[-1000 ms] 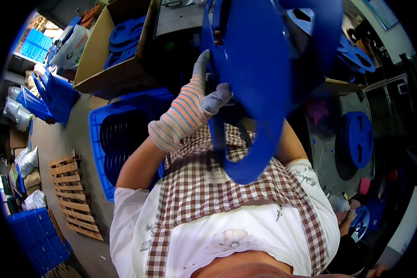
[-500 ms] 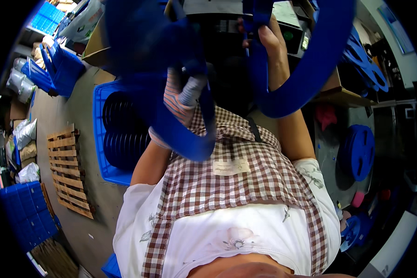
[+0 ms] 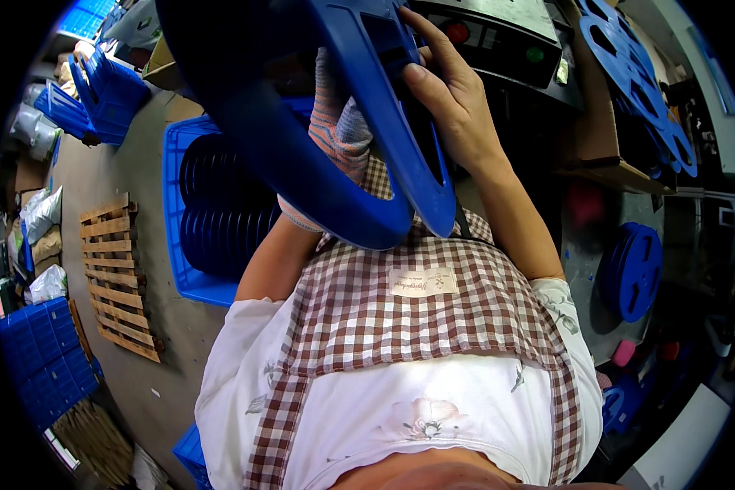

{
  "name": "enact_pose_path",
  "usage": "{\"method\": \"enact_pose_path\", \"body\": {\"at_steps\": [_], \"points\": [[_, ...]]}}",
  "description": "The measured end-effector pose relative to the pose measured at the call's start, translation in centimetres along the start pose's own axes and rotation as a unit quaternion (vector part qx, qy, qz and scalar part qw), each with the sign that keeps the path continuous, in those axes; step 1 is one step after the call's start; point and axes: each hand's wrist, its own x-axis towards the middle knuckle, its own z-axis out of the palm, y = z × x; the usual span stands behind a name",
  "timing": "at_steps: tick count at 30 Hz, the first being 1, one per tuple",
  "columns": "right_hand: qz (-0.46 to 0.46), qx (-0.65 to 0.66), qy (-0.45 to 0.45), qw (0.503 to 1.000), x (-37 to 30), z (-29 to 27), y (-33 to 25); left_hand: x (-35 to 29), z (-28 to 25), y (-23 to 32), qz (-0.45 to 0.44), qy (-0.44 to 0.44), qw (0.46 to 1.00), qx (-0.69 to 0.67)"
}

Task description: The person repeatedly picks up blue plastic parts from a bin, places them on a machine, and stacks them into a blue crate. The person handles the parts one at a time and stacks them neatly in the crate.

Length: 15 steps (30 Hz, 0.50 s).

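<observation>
Two large blue plastic reel discs with cut-outs are raised before my chest, close together and tilted. The nearer-left reel disc point(image 3: 302, 192) is the darker one, and its upper part blurs into shadow. My left hand point(image 3: 340, 135), in a striped knit glove, is closed behind it at the middle, its fingertips partly hidden. The other reel disc point(image 3: 420, 196) leans along its right side, their lower rims nearly meeting. My bare right hand point(image 3: 457, 102) grips this second disc at its right side, thumb toward me and fingers reaching up over its edge.
To the left stands a blue crate point(image 3: 171, 204) packed with rows of dark discs point(image 3: 220, 245). A wooden pallet point(image 3: 118, 282) lies on the floor beyond. On the right, a cardboard box point(image 3: 604, 155) holds blue reel discs point(image 3: 629, 65); more reel discs point(image 3: 633, 269) stand below. A black machine point(image 3: 498, 41) is ahead.
The two discs, held apart before, have come together. My right hand has moved left and slightly down with its disc; my left hand has shifted a little right.
</observation>
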Motion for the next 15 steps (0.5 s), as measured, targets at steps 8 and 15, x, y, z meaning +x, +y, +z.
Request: {"method": "enact_pose_path", "body": {"at_steps": [8,15], "points": [[0.074,0.109,-0.024,0.991,0.1,0.0,-0.2,0.5,-0.1,-0.7,-0.002,0.009,1.000,-0.012],[0.052,0.055,-0.005,0.997,-0.6,0.0,2.2,0.7,-0.1,-1.0,-0.004,0.011,1.000,-0.015]]}}
